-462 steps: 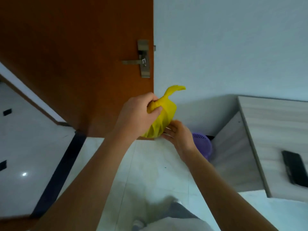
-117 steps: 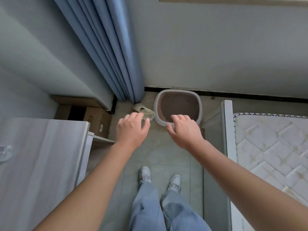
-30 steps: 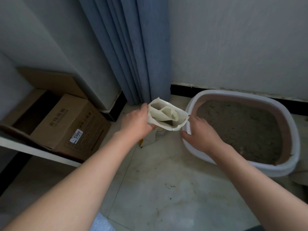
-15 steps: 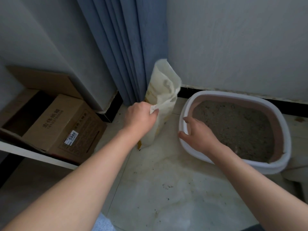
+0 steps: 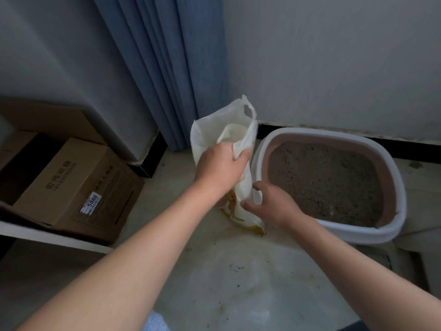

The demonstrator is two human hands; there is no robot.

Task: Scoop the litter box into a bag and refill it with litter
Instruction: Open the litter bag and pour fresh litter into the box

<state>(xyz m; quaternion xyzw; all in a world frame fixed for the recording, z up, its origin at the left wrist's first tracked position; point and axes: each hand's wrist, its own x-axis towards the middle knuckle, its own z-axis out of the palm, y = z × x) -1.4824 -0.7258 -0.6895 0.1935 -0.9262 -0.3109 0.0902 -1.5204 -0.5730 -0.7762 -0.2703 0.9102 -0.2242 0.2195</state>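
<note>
Head view: left grip point(image 5: 220, 167) clamped on the upper edge of the bag point(image 5: 210, 134), which stands on the floor point(image 5: 238, 271), mouth open, just left of the litter box point(image 5: 310, 133). Right grip point(image 5: 269, 206) is curled round the bag's lower side. Litter point(image 5: 329, 180) fills the box. Curtain point(image 5: 171, 68) behind, carton point(image 5: 71, 182) far left.

A blue curtain point(image 5: 167, 68) hung in folds down to the floor point(image 5: 226, 283) in the corner, against a pale wall point(image 5: 334, 56) edged by a black baseboard point(image 5: 417, 151). To the left, a brown cardboard box point(image 5: 71, 182) with a white label point(image 5: 91, 203) reading 5008 sat on a low white shelf point(image 5: 47, 235). Dark specks point(image 5: 237, 268) dotted the pale, stained floor.
</note>
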